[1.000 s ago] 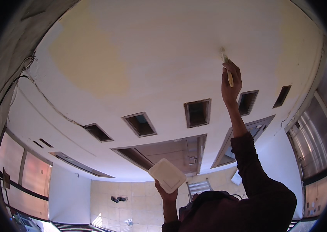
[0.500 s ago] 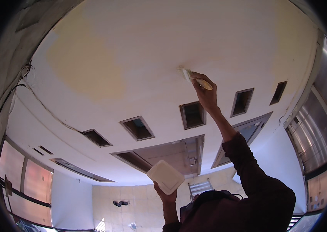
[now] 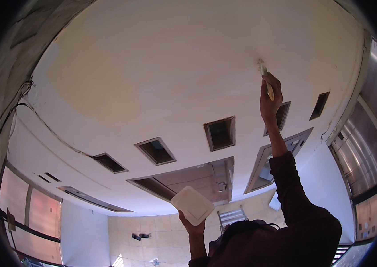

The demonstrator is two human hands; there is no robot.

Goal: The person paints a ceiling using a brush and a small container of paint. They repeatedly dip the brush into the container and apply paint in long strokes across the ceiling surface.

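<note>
My right hand [image 3: 271, 103] is raised high and closed around the handle of a paintbrush [image 3: 264, 70]. The bristles point up against a tall, pale wall [image 3: 184, 62] with large yellowish patches [image 3: 92, 78], one left and one right of the brush. Lower down, my left hand [image 3: 193, 226] grips a white, rounded rectangular tub [image 3: 193, 205] from below. What is inside the tub cannot be made out.
Several small framed openings [image 3: 220, 133] run in a row below the painted area, above a door [image 3: 197, 178]. A loose cable [image 3: 59, 135] hangs along the left. A metal ladder [image 3: 232, 216] stands beside me; dark footwear [image 3: 140, 236] lies on the tiled floor [image 3: 126, 224].
My right hand has carried the paintbrush to the right and slightly up across the wall, turning its handle more upright. My left hand with the tub has barely moved.
</note>
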